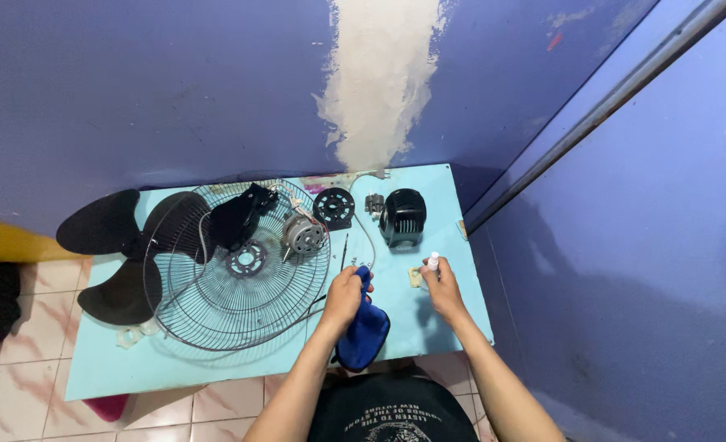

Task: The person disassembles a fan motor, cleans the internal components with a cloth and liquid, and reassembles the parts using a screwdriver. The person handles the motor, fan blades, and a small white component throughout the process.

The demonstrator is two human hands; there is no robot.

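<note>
My left hand [345, 296] is closed on a blue cloth [364, 334] that hangs over the front edge of the light blue table [215, 372]. My right hand [440, 285] grips a small white bottle [433, 261] held upright just above the table, beside a small pale piece [414, 277]. A wire fan guard [240, 266] lies flat to the left of my hands, with a bare fan motor [303, 234] resting on it. A thin cable [368, 237] runs from the motor area past my left hand.
A black fan blade [117, 250] lies at the table's left end, partly under the guard. A black motor cover [402, 216], a round black disc [334, 206] and a small metal part [374, 203] sit near the back. Purple walls close in behind and to the right.
</note>
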